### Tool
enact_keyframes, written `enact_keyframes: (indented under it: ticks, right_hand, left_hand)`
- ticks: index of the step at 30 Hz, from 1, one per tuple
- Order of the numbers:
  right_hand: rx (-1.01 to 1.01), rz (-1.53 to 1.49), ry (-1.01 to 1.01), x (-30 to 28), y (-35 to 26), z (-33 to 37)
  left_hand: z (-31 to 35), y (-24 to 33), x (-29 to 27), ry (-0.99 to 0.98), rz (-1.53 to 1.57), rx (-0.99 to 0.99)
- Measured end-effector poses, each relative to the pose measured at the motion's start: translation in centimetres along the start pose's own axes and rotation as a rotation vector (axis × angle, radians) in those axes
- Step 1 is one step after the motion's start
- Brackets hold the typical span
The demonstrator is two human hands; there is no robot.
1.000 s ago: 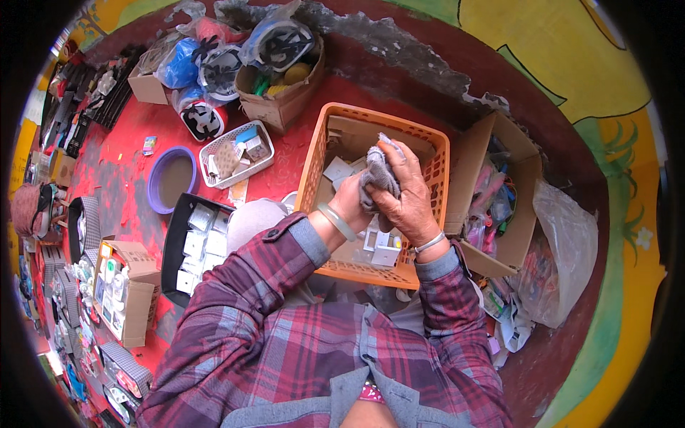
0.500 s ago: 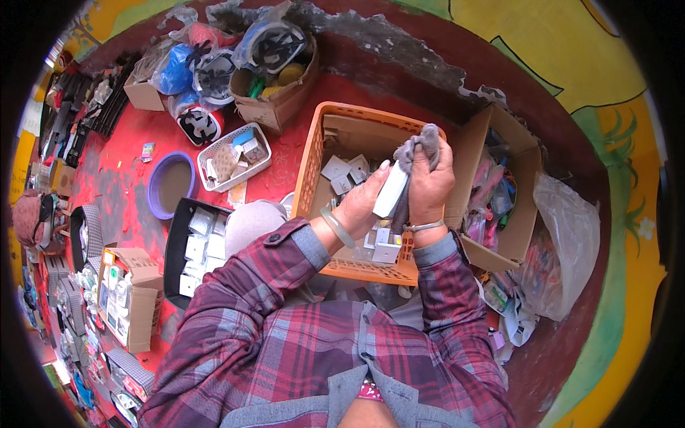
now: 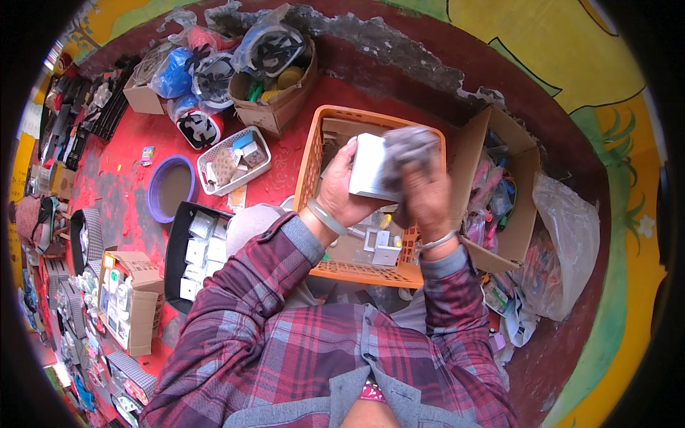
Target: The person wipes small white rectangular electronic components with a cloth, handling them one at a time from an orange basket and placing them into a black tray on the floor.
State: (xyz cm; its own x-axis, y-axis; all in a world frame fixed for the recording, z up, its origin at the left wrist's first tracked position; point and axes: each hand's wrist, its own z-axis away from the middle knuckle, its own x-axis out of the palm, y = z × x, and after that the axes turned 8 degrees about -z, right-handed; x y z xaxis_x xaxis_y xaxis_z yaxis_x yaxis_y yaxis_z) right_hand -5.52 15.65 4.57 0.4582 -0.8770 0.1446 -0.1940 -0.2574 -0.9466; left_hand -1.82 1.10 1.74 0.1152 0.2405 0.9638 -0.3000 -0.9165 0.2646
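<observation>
The left hand (image 3: 341,191) is closed on the edge of a flat white rectangular plastic plate (image 3: 372,167), held up over the orange slatted plastic basket (image 3: 314,160) on the red floor (image 3: 107,185). The right hand (image 3: 427,203) is clenched around a crumpled grey cloth (image 3: 408,146), pressed against the plate's face. The plate looks light, rigid and smooth, likely slippery on its face, so its edges offer the surest hold. The cloth looks soft and bunches freely. More white pieces (image 3: 385,246) lie in the basket.

A smooth white plastic box (image 3: 369,167) meets a soft grey cloth (image 3: 405,148). Below sit an orange plastic lattice basket (image 3: 357,269), matt brown cardboard cartons (image 3: 499,246) and rough red-painted floor (image 3: 285,167).
</observation>
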Motion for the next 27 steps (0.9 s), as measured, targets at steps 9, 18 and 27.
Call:
enact_keyframes:
  ticks: [9,18,27]
  right_hand:
    - [-0.014,0.566,0.091,0.9,1.3,-0.4]
    - [-0.36,0.757,-0.166,2.0,2.2,1.3]
    - [-0.101,0.482,0.115,0.5,3.0,0.1]
  left_hand:
    - [0.6,-2.2,-0.4,0.14,-0.256,0.002]
    - [0.1,-0.8,-0.4,0.308,-0.227,0.121]
    - [0.2,-1.3,-0.6,0.125,-0.312,0.178]
